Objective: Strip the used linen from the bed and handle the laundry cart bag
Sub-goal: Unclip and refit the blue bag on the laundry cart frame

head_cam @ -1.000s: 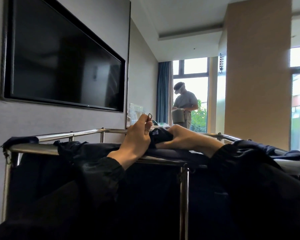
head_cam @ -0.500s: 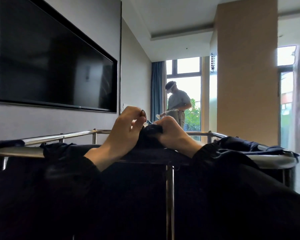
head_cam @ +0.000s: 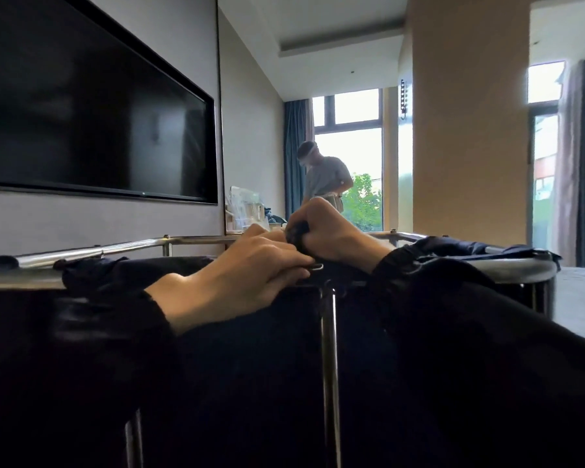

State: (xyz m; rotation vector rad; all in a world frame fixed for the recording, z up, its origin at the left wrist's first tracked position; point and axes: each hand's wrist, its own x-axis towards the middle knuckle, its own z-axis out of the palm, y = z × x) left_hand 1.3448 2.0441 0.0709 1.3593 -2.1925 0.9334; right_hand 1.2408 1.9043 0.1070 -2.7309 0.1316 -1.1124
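The laundry cart's dark navy bag [head_cam: 250,383] hangs from a chrome frame [head_cam: 81,253], its edge folded over the rails. My left hand [head_cam: 247,275] lies low on the near rail, fingers curled, and pinches a small metal ring [head_cam: 316,266] at the bag's edge, just above the frame's upright post [head_cam: 330,349]. My right hand [head_cam: 331,234] is right behind it and grips a bunched piece of the bag's dark fabric [head_cam: 296,236]. The two hands touch. Black sleeves cover both forearms. The inside of the bag is hidden.
A large black TV [head_cam: 92,123] hangs on the left wall. Another person [head_cam: 325,177] stands at the far window beside a cluttered desk [head_cam: 247,211]. A wide beige column [head_cam: 466,130] rises behind the cart, and a bed [head_cam: 581,298] shows at the right.
My left hand, which held the ring raised in the air, has dropped with it onto the near rail. My right hand has kept its hold on the bunched fabric.
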